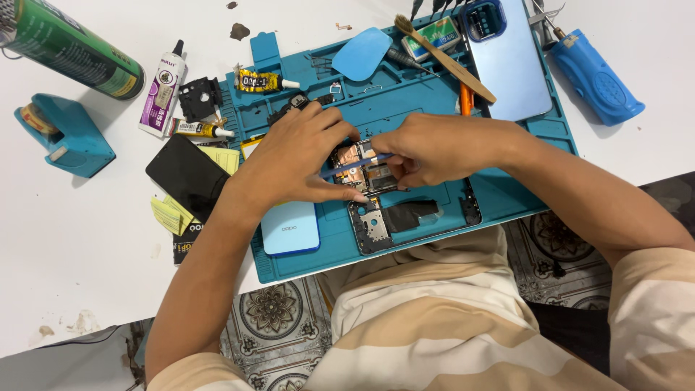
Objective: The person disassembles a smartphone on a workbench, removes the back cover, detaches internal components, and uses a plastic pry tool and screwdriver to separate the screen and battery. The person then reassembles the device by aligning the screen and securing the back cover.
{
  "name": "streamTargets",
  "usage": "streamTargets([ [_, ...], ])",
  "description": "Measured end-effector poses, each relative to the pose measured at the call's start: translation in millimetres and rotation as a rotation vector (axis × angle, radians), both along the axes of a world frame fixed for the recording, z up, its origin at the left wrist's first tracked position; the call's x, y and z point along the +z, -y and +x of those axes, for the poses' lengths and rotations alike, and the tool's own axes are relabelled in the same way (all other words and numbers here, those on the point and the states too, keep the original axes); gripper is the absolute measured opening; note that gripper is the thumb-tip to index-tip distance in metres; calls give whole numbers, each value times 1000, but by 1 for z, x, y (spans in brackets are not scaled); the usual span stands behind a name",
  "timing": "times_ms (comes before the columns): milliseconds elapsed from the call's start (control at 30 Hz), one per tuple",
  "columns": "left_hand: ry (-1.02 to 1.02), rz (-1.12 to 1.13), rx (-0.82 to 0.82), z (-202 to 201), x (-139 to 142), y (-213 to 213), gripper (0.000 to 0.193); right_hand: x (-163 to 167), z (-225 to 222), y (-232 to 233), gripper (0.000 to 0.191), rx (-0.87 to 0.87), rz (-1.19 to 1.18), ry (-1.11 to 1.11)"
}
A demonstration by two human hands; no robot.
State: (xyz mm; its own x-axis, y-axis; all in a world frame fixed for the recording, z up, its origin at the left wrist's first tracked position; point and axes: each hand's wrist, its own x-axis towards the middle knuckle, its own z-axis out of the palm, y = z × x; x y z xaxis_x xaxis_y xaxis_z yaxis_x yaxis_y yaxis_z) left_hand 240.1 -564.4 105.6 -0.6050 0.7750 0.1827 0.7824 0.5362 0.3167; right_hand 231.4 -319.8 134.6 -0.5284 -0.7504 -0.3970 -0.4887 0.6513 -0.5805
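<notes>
Opened smartphone (376,195), frame centre on teal repair mat (507,181): left hand (304,156) presses flat, steadying it; right hand (434,148) pinches blue spudger (347,168) over exposed board. Glue tubes (163,90) upper left.

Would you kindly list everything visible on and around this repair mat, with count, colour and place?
Opened phone: one, black frame with copper parts, mat centre, under both hands
Thin tool: one, blue, across the opened phone
Repair mat: one, teal, on the white table
Phone back cover: one, light blue, mat's far right
Small back cover: one, light blue, mat's near left
Toothbrush: one, wooden, far mat
Pry paddle: one, blue, far mat
Glue tubes: three, white and yellow, far left
Dark screen: one, black, left of mat
Tape dispenser: one, teal, far left
Spray can: one, green, top left
Left hand: steadying the phone
Right hand: pinching the tool
</notes>
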Motion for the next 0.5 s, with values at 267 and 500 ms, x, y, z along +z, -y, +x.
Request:
streamTargets([
  [267,-41,36,13,3,5,1,86,-16,-14,-14,24,80,-171,46],
  [500,-30,124,52,9,9,5,78,-22,-26,-27,32,91,-480,75],
])
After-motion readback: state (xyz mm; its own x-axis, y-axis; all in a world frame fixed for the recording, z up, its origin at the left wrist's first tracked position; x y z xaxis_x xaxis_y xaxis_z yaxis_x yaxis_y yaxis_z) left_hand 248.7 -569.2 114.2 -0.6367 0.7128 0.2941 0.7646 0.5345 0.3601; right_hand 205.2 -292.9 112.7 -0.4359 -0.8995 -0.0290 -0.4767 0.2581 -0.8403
